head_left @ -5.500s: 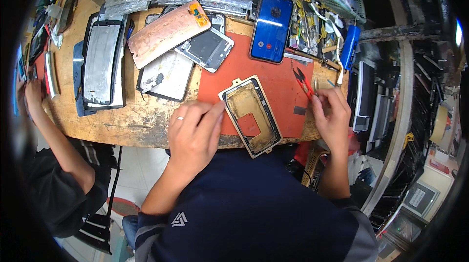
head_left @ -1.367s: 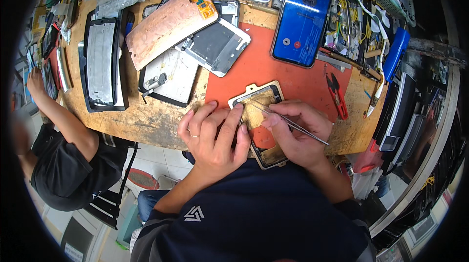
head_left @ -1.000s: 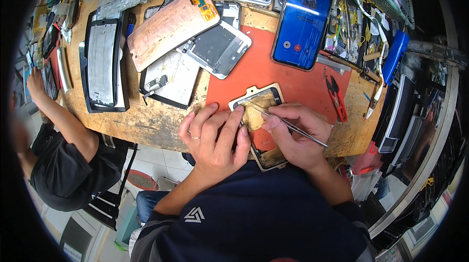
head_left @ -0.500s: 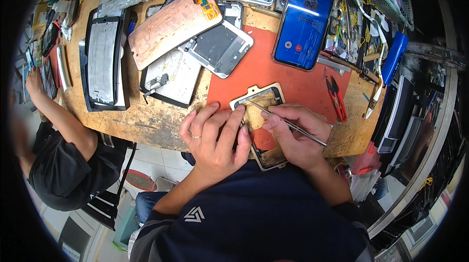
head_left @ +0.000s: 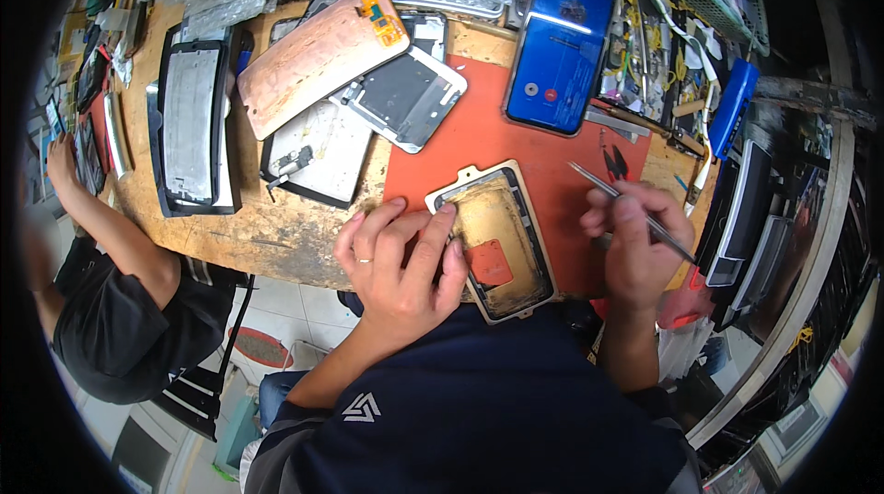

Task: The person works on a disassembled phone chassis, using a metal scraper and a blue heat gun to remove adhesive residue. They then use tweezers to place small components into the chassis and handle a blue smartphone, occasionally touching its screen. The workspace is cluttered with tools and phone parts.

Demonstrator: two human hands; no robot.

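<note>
A gold-coloured metal mould (head_left: 538, 234) with small tabs at its ends lies at the near edge of the red mat, tilted slightly. Inside it sits a dark-rimmed phone frame, and a small reddish square piece (head_left: 490, 262) shows in its lower part. My left hand (head_left: 398, 253) grips the mould's left side, the index fingertip pressed on its upper left corner and the thumb along the edge. To the right, clear of the mould, my right hand (head_left: 645, 241) is closed around slim metal tweezers (head_left: 659, 232), their point directed up and left.
On the red mat (head_left: 433, 139) a blue-screened phone (head_left: 562, 47) lies at the back, with dark-tipped cutters (head_left: 614, 162) partly behind my right hand. Phone parts and a copper-coloured panel (head_left: 322, 61) are piled left of centre. A co-worker's arm (head_left: 115, 218) reaches in at far left.
My right hand has lifted the tweezers off the mould and moved right, uncovering the mould's interior. My left hand has stayed on the mould. The view has shifted slightly.
</note>
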